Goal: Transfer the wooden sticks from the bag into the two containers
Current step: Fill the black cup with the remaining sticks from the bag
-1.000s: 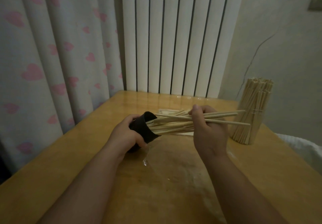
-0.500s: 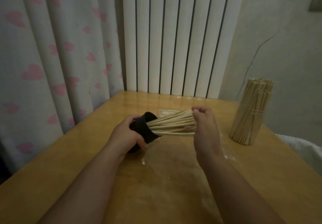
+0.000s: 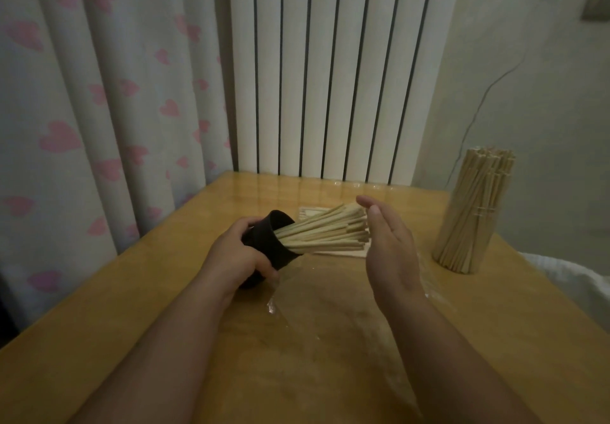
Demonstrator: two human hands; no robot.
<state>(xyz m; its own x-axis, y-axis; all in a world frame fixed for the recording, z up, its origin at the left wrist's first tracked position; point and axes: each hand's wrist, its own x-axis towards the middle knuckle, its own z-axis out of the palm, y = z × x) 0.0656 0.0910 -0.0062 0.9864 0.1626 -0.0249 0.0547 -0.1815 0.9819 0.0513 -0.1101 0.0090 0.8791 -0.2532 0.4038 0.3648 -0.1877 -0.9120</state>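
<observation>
In the centre of the frame our left hand [image 3: 236, 255] gripped the dark container [image 3: 269, 245], tilted so that its mouth faced right. A bundle of wooden sticks [image 3: 325, 230] stood out of it, almost horizontal. Our right hand [image 3: 388, 245] was open and flat, the palm against the stick ends and holding nothing. At the right of the frame a second container [image 3: 472, 222], transparent, stood upright and full of sticks. The clear bag [image 3: 297, 295] lay flat on the table [image 3: 99, 324] below the hands, and a few sticks lay behind the bundle. We judged the sticks light, stiff and smooth, so they slip easily; it is better to take them around the middle as one bundle.
</observation>
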